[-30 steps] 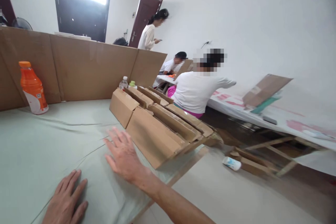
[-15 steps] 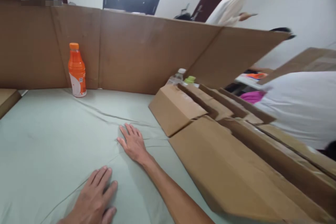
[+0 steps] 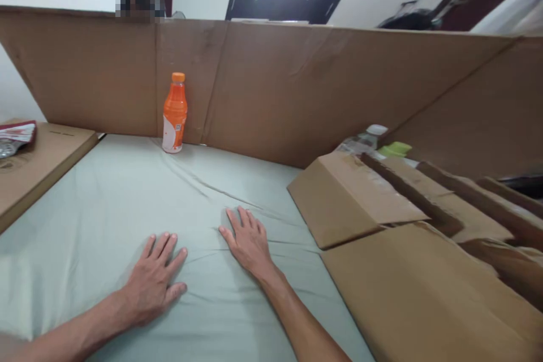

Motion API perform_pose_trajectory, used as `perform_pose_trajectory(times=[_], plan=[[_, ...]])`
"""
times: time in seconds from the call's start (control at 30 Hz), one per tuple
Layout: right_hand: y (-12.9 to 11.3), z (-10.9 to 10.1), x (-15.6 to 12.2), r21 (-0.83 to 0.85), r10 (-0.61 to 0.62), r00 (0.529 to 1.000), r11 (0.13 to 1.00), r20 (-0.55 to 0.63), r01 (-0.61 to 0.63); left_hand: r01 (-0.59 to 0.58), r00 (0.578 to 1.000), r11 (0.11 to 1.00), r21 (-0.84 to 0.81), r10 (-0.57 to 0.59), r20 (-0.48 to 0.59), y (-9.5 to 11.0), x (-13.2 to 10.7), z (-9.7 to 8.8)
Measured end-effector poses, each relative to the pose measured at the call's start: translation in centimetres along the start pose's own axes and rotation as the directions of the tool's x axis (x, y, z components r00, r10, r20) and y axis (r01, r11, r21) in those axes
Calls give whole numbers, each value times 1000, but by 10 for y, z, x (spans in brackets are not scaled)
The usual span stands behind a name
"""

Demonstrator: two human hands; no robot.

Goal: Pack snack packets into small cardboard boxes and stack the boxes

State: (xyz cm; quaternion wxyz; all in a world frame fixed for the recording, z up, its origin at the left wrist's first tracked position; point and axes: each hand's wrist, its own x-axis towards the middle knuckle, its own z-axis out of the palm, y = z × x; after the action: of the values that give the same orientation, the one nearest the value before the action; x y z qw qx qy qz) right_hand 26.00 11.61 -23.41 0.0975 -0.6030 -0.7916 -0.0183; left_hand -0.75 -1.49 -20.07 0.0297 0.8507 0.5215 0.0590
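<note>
While your left hand point(image 3: 155, 278) and right hand point(image 3: 249, 240) lie flat and wide open, holding nothing, on the green cloth point(image 3: 97, 203) at lower centre, the cardboard stack point(image 3: 348, 203) sits right of them, nearer your right hand.

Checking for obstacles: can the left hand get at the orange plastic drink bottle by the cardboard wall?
Probably yes. The left hand lies flat and empty on the pale green cloth, and only bare cloth lies between it and the orange plastic drink bottle, though it looks a long stretch.
</note>
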Motion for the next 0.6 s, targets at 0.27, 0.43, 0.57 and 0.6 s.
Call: perform_pose_trajectory(times=[0.27,0.43,0.57,0.6], plan=[[-55,-11,-75,83,-338,940,939,53,333,52,994,997,53,-57,91,10,-84,-12],[-105,-26,-128,188,-520,847,848,107,496,74,997,995,66,-73,-20,21,-136,-10],[-134,-27,-161,268,-669,739,728,76,632,69,995,997,-23,-71,-70,19,-153,-35],[-139,-24,-167,271,-703,709,694,52,667,93,993,995,-37,-96,-75,16,-152,-42]])
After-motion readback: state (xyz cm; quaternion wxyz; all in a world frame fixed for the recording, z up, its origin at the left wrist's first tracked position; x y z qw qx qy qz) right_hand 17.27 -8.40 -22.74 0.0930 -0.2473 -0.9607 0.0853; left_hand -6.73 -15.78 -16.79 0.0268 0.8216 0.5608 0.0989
